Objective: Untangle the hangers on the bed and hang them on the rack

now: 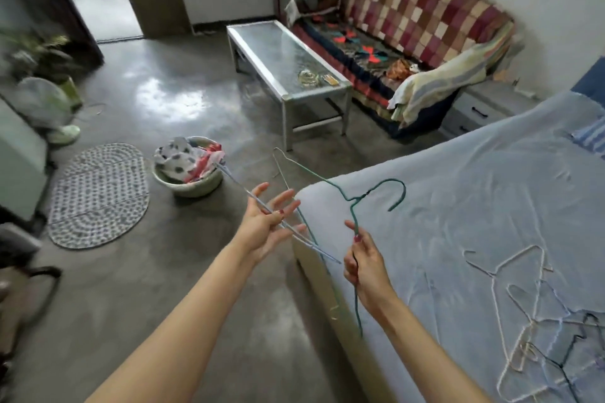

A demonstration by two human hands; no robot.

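The right hand (366, 267) is closing its fingers and thumb around the thin green wire hanger (355, 216), gripping it along one sloping arm just below the twisted neck, with the hook curving out over the corner of the pale blue sheeted bed (458, 193). The hanger's lower end is trailing past the wrist, and its far arm is running up and left, where it is crossing other wires and becoming hard to follow. The left hand (270, 226) is spreading wide, palm up, fingers loosely fanned, with a pale blue-grey wire hanger (248, 198) lying across the fingers; whether any finger is actually pinching it is not clear. That hanger's far end is vanishing against the clothes in the round woven laundry basket (196, 188) on the grey floor. A thin whitish wire hanger (281, 167) is rising between the hands, its lower part lost behind them.

A tangled heap of white and dark wire hangers (530, 314) is lying on the bed at the lower right, partly cut off by the frame edge, the separate hangers impossible to count.
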